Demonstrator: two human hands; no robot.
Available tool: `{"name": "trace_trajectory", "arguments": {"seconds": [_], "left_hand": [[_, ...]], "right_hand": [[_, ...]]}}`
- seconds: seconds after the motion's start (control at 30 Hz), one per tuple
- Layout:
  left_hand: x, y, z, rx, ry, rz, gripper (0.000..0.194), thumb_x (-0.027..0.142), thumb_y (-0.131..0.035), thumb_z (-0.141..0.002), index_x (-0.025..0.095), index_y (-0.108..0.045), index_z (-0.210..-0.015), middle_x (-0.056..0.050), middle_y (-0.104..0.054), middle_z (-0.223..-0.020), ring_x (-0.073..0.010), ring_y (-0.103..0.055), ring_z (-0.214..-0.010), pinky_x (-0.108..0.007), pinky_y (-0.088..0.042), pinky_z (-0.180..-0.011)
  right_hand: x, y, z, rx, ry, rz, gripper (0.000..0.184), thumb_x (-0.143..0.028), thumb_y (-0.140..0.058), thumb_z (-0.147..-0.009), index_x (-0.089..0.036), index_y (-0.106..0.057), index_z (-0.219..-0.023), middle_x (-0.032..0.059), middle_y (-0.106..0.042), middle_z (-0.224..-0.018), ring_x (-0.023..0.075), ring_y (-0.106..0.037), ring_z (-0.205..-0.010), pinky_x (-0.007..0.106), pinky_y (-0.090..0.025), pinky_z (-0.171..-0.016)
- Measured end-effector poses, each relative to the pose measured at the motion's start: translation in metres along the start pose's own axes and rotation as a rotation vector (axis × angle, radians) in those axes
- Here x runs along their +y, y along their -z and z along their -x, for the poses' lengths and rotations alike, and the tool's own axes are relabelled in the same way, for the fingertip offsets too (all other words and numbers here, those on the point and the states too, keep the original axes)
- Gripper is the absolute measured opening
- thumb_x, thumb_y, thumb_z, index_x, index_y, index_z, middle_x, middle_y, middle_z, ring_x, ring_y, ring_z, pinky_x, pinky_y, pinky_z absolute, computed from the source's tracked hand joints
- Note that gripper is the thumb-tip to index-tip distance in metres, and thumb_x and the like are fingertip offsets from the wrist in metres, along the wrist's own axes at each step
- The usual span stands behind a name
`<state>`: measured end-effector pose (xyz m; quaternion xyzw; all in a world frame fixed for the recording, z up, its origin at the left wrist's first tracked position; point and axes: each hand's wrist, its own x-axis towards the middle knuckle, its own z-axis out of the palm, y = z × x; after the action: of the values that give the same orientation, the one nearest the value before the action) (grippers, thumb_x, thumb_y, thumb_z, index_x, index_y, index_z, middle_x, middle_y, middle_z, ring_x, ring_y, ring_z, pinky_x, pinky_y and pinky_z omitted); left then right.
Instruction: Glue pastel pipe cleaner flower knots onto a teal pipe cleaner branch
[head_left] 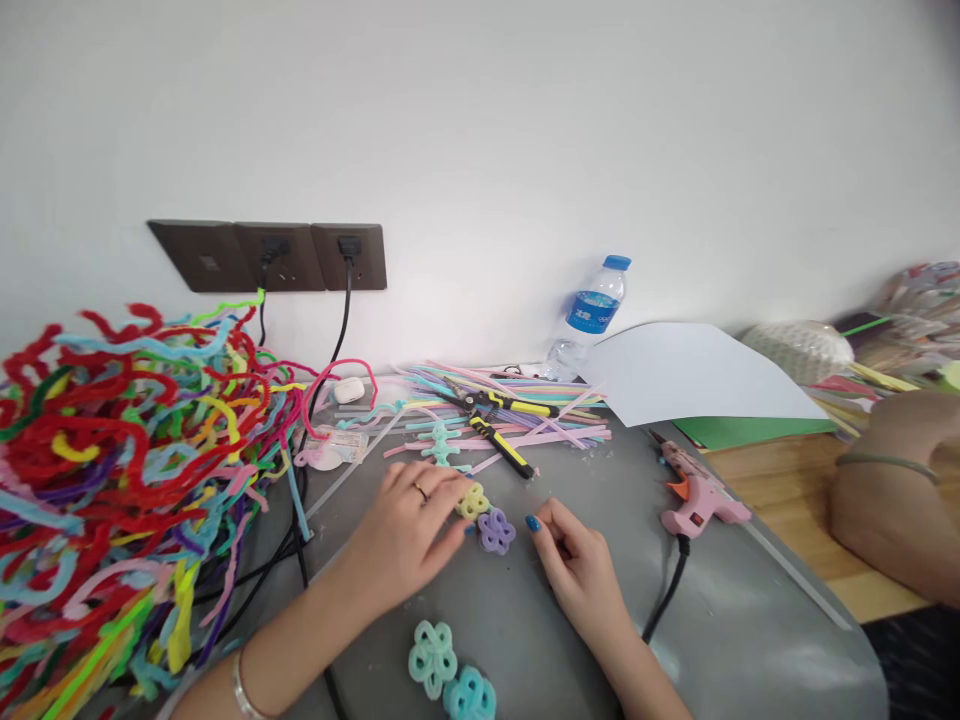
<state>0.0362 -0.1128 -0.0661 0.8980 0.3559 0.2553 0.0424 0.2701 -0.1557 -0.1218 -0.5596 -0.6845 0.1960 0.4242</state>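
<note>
My left hand (420,520), with a ring on one finger, has its thumb and fingertips around a small yellow pipe-cleaner flower (473,501). A purple pipe-cleaner flower (496,531) lies right beside it. To the right of these, my right hand (574,560) rests with curled fingers, and nothing shows in them. Beyond the left fingers is a mint-green pipe-cleaner piece (441,442), partly hidden. Closer to me, a green flower (433,660) and a turquoise flower (470,694) lie on the grey table (540,650).
Tangled pipe cleaners (135,450) heap up on the left near black cords. Yellow-black pliers (499,445) lie on pastel stems (420,400). A bottle (592,310) leans against the wall. On the right are a pink glue gun (701,500), white paper (675,375) and another person's arm (892,490).
</note>
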Motion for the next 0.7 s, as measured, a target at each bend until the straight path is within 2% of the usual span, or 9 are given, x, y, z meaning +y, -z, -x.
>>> {"name": "trace_trajectory", "arguments": {"seconds": [0.13, 0.23, 0.43, 0.7], "left_hand": [[-0.034, 0.012, 0.001, 0.102, 0.095, 0.036, 0.028, 0.016, -0.042, -0.098, 0.020, -0.063, -0.116, -0.007, -0.068, -0.106, -0.0221, -0.065, -0.100, -0.035, -0.051, -0.089], [-0.048, 0.010, 0.007, 0.101, 0.186, 0.126, 0.025, 0.017, -0.043, -0.098, 0.021, -0.063, -0.112, -0.005, -0.066, -0.100, -0.0184, -0.067, -0.091, -0.029, -0.052, -0.081], [-0.048, -0.001, 0.012, 0.052, 0.217, 0.192, 0.026, 0.016, -0.043, -0.097, 0.023, -0.064, -0.109, -0.003, -0.067, -0.100, -0.0164, -0.067, -0.085, -0.026, -0.051, -0.076], [-0.050, -0.004, 0.011, 0.078, 0.255, 0.231, 0.025, 0.016, -0.043, -0.096, 0.022, -0.065, -0.108, -0.003, -0.069, -0.096, -0.0170, -0.067, -0.084, -0.026, -0.051, -0.076]], "right_hand": [[0.002, -0.001, 0.000, -0.021, -0.022, -0.015, 0.016, -0.029, -0.049, -0.096, -0.023, -0.050, -0.082, -0.0077, -0.036, -0.058, 0.0106, -0.036, -0.047, 0.022, -0.030, -0.045], [0.001, -0.001, -0.003, -0.045, -0.006, -0.020, 0.008, -0.026, -0.053, -0.094, -0.021, -0.058, -0.095, -0.0062, -0.042, -0.062, 0.0115, -0.038, -0.050, 0.022, -0.033, -0.048], [-0.005, -0.002, -0.011, -0.115, 0.110, -0.009, 0.012, -0.023, -0.060, -0.093, -0.021, -0.067, -0.083, -0.0022, -0.046, -0.069, 0.0127, -0.043, -0.057, 0.024, -0.037, -0.054], [-0.003, -0.004, -0.008, -0.107, 0.089, 0.004, 0.015, -0.033, -0.063, -0.095, -0.020, -0.071, -0.090, -0.0020, -0.049, -0.069, 0.0132, -0.046, -0.057, 0.024, -0.040, -0.054]]}}
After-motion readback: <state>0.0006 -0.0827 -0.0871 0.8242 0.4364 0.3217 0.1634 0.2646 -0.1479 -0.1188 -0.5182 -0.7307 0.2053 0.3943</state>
